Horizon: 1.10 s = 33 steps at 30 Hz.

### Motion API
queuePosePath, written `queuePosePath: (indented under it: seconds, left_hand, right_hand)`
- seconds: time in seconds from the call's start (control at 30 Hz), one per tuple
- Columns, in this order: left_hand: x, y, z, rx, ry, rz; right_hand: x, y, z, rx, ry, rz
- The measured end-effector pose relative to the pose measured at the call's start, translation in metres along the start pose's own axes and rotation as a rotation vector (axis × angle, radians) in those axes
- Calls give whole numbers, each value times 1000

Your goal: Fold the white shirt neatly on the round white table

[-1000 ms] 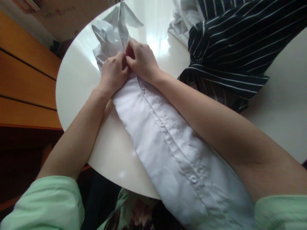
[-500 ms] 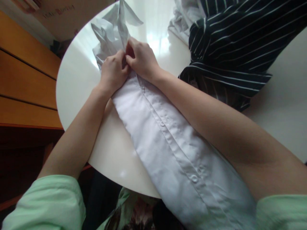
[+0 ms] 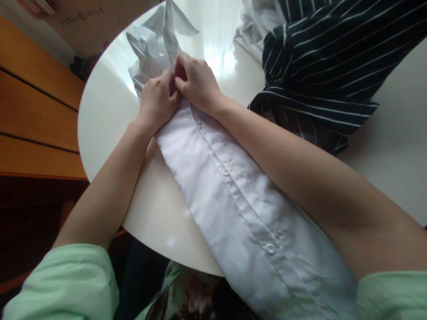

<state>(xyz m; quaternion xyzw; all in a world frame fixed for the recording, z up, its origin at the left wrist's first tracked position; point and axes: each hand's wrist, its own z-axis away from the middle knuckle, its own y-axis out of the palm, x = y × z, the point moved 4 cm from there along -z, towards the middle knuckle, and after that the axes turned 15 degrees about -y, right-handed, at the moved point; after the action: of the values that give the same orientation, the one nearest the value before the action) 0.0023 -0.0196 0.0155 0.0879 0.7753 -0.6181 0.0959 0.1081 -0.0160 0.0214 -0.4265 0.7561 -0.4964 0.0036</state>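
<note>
Hands, left hand and right hand, pinch white shirt placket.

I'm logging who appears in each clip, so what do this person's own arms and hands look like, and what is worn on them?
Both forearms are bare, with pale mint-green sleeves pushed up near the elbows. The left hand and right hand are bare: no gloves, and no rings, watch or wristband can be seen. The sleeve fabric looks plain, without print or markings.

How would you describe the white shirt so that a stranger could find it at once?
On the round white table, look between the person's forearms. The white shirt lies there lengthwise, pinched by both hands at its far end. Unlike the dark striped garment beside it, it is plain white with a buttoned front.
</note>
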Motion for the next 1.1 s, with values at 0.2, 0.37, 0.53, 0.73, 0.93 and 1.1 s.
queuePosePath:
  seconds: [0.2, 0.37, 0.53, 0.73, 0.93, 1.1]
  left_hand:
    - [0, 0, 1, 33, -11, -27]
    - [0, -1, 2, 43, -25, -28]
    - [0, 0, 2, 44, -21, -27]
    - [1, 0, 2, 76, -40, -2]
    - [1, 0, 1, 66, -46, 19]
    - [0, -2, 2, 26, -21, -13]
  right_hand:
    - [0, 0, 0, 28, 23, 42]
    - [-1, 0, -1, 21, 12, 45]
    - [-1, 1, -1, 3, 1, 34]
    - [-1, 1, -1, 7, 10, 32]
    - [-1, 1, -1, 12, 12, 49]
    - [-1, 0, -1, 3, 8, 35]
